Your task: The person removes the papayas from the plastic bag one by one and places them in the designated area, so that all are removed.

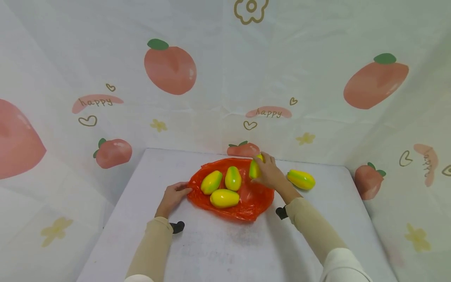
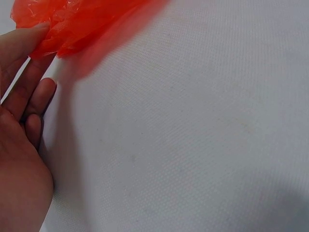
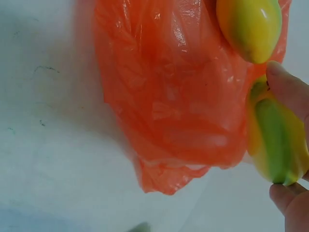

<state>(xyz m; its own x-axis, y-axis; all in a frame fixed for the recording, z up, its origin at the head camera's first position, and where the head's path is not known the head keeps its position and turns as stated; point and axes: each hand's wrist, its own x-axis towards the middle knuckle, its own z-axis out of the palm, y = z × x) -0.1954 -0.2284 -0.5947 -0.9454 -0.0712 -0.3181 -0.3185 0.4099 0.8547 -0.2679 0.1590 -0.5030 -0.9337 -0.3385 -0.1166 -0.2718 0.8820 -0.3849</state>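
Observation:
A red plastic bag [image 1: 248,201] lies spread on the table. Three yellow-green papayas rest on it: one at left [image 1: 211,182], one in the middle [image 1: 233,178] and one in front [image 1: 224,198]. My left hand [image 1: 175,197] pinches the bag's left edge between thumb and fingers, as the left wrist view shows with the crinkled bag [image 2: 82,24]. My right hand [image 1: 270,172] grips another papaya [image 3: 277,135] by its ends, over the bag's back right part. Just right of that hand, a further papaya [image 1: 301,179] lies on the table.
The white table [image 1: 218,246] meets a cloth backdrop [image 1: 218,78] printed with peaches and hearts behind it and at the sides. Black wrist mounts [image 1: 177,227] stick out at both sleeves.

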